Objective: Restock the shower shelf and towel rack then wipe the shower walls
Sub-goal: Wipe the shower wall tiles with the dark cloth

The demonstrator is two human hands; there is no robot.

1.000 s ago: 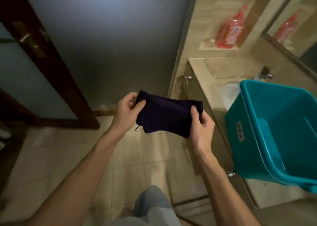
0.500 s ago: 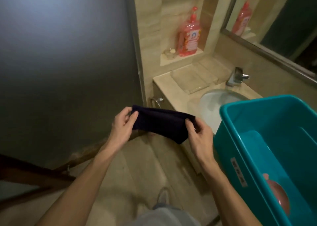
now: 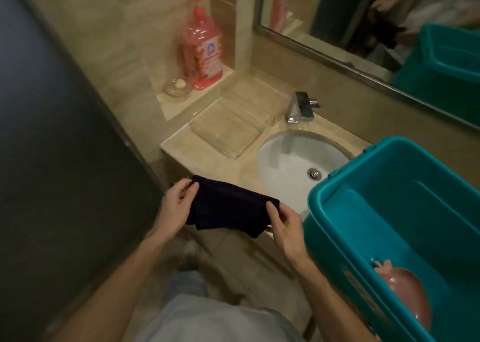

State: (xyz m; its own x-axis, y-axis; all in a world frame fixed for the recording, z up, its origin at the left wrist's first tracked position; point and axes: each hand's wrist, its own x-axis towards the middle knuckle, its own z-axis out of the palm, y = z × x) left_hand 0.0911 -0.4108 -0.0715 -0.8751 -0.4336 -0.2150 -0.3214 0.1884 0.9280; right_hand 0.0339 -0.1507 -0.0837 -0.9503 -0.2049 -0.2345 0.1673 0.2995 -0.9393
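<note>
Dark folded cloth (image 3: pixel 228 209) held taut between my two hands, in front of the vanity desk (image 3: pixel 207 157): my left hand (image 3: pixel 179 206) pinches one end, and the fingers (image 3: pixel 272 213) of my right hand (image 3: pixel 283 224) clamp the other, thumb on top. A teal plastic tub (image 3: pixel 319 235) sits just right of the cloth, overlapping the white sink basin (image 3: pixel 285 154). A pink soap bottle (image 3: pixel 202 48) stands upright in the wall niche.

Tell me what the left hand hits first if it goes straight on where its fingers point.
Apart from the dark cloth it pinches, the left hand would likely meet the counter edge first; depth is unclear.
</note>
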